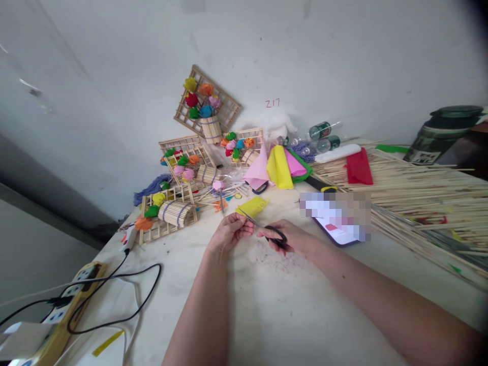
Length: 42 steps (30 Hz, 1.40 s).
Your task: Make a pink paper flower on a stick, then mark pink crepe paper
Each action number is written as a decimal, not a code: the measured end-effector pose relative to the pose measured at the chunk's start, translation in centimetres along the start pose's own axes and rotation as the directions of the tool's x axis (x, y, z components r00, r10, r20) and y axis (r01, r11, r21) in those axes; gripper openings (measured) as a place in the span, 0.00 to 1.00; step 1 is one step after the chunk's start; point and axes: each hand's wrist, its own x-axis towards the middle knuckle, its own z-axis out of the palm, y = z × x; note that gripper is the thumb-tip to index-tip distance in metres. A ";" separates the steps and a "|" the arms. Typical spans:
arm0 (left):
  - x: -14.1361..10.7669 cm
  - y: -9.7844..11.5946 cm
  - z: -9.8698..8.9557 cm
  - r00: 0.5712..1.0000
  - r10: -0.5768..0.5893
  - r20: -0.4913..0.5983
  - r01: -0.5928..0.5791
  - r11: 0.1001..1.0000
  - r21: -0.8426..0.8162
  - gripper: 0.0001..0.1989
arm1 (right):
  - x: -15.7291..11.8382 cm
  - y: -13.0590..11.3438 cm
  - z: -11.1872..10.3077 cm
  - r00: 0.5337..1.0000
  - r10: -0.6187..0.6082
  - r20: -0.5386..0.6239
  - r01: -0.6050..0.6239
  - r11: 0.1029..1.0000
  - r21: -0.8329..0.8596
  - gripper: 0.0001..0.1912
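Observation:
My right hand point(284, 238) is closed around the black handles of a pair of scissors point(275, 237). Their blades point left, with the tips by the fingers of my left hand point(232, 230). The left fingers are curled in a pinch; whatever lies between them is too small or hidden to name. Just beyond these fingers is a piece of yellow crepe paper point(254, 205), its near edge partly covered by the hand. Whether the left hand touches it I cannot tell. A pink paper flower point(217, 186) on a stem lies farther back to the left.
Stick lattices with paper flowers point(173, 212) stand at the back left. Folded yellow paper point(280, 168) lies beyond my hands. A phone point(335, 223), many thin wooden sticks point(412, 203) and a dark flask point(442, 134) are right. A power strip point(70, 295) and cables lie left.

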 end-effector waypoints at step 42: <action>-0.4 0.4 -0.6 0.997 -0.074 -0.028 0.074 0.997 -0.011 0.02 | 0.1 0.1 0.4 0.996 -0.072 -0.061 0.066 0.993 -0.097 0.18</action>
